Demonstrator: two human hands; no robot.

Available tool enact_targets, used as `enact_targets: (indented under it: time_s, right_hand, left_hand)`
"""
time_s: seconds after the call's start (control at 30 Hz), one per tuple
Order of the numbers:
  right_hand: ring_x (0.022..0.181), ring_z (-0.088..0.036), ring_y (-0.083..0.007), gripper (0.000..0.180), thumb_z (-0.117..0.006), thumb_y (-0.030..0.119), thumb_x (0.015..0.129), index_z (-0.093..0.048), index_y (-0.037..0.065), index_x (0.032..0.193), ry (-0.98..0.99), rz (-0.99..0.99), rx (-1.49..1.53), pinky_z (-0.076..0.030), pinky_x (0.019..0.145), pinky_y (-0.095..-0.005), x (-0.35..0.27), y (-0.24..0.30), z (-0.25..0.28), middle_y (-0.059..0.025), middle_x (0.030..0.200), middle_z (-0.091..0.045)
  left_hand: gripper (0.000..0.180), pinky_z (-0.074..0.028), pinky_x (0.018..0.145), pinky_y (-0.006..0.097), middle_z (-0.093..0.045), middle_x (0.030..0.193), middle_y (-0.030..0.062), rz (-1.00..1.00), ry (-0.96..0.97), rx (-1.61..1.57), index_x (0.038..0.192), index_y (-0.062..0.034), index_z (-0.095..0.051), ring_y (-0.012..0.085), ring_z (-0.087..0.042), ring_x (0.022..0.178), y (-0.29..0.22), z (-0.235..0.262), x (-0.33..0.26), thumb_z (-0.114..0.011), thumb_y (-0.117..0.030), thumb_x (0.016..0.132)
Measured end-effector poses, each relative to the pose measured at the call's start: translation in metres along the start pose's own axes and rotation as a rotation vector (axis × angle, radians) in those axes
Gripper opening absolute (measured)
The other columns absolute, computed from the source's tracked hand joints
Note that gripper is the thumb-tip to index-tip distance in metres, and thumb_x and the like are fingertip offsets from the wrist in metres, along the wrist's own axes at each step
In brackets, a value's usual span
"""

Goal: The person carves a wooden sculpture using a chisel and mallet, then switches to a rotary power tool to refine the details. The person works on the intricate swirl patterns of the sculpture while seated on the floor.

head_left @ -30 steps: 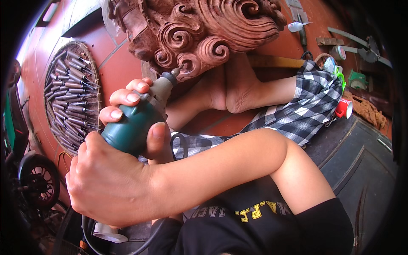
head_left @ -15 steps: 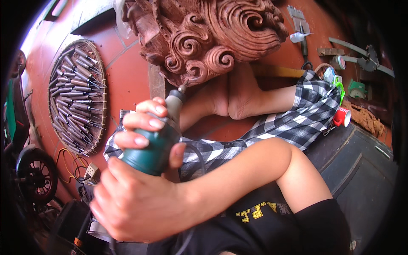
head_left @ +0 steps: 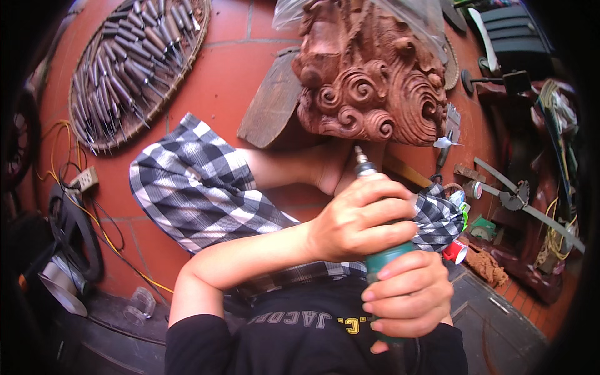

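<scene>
We've got both hands on the green, cylinder-shaped rotary carving tool (head_left: 382, 255): our left hand (head_left: 364, 217) is clamped around its upper body, our right hand (head_left: 409, 294) wrapped tight on the lower end. Just above the grip, its metal tip points at the reddish-brown scroll-carved wooden sculpture (head_left: 372, 75), close under the curls.

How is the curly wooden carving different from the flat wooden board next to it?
The wooden carving is covered in raised swirls and curls; the wooden board is plain and smooth. The carving is bulky and reddish-brown; the board is thin, flat and a duller grey-brown. The carving is partly under clear plastic; the board is bare. Both are wood and sit on the red tiled floor, touching each other.
</scene>
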State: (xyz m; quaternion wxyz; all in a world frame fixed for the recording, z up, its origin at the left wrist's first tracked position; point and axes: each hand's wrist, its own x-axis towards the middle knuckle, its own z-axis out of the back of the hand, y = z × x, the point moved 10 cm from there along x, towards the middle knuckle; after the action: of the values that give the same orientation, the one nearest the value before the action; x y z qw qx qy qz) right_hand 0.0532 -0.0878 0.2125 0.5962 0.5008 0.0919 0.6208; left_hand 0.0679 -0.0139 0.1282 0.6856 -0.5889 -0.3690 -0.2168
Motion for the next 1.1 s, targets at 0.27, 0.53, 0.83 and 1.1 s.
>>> enact_targets:
  time_s: [0.27,0.53,0.83,1.1]
  right_hand:
    - [0.093,-0.074,-0.0232,0.029,-0.079,0.037,0.089,-0.067,0.017,0.105,0.290,-0.141,-0.112,-0.059,0.087,-0.0410,0.034,-0.010,-0.043,-0.0040,0.097,-0.074]
    - [0.136,-0.055,-0.0398,0.045,-0.076,0.020,0.083,-0.065,0.023,0.127,0.356,-0.108,-0.443,-0.031,0.121,-0.0624,0.056,-0.079,-0.068,-0.0094,0.142,-0.062]
    - [0.102,-0.071,-0.0305,0.017,-0.074,0.012,0.076,-0.068,0.008,0.091,0.178,0.131,-0.264,-0.057,0.097,-0.0480,0.059,-0.074,-0.088,-0.0108,0.107,-0.072]
    - [0.074,-0.066,-0.0215,0.021,-0.072,0.012,0.070,-0.066,0.003,0.088,0.099,0.092,-0.526,-0.058,0.070,-0.0367,0.064,-0.092,-0.108,-0.0070,0.083,-0.064]
  left_hand:
    - [0.031,-0.058,0.094,0.046,-0.067,0.112,0.0112,0.173,-0.313,0.054,0.103,-0.0114,-0.073,0.0330,-0.067,0.109,0.012,0.029,-0.029,-0.080,-0.015,0.073]
    - [0.043,-0.050,0.106,0.049,-0.055,0.133,0.0142,0.209,-0.498,-0.069,0.125,-0.0071,-0.059,0.0367,-0.056,0.126,0.017,0.076,-0.055,-0.078,-0.020,0.088]
    - [0.073,-0.035,0.120,0.054,-0.028,0.163,0.0215,0.843,-0.426,0.037,0.155,-0.0056,-0.029,0.0398,-0.032,0.151,0.026,0.125,-0.120,-0.068,-0.029,0.098]
    - [0.109,-0.033,0.122,0.054,-0.033,0.159,0.0178,0.712,-0.391,-0.028,0.148,-0.0236,-0.024,0.0395,-0.040,0.146,-0.028,0.124,-0.140,-0.095,-0.048,0.069]
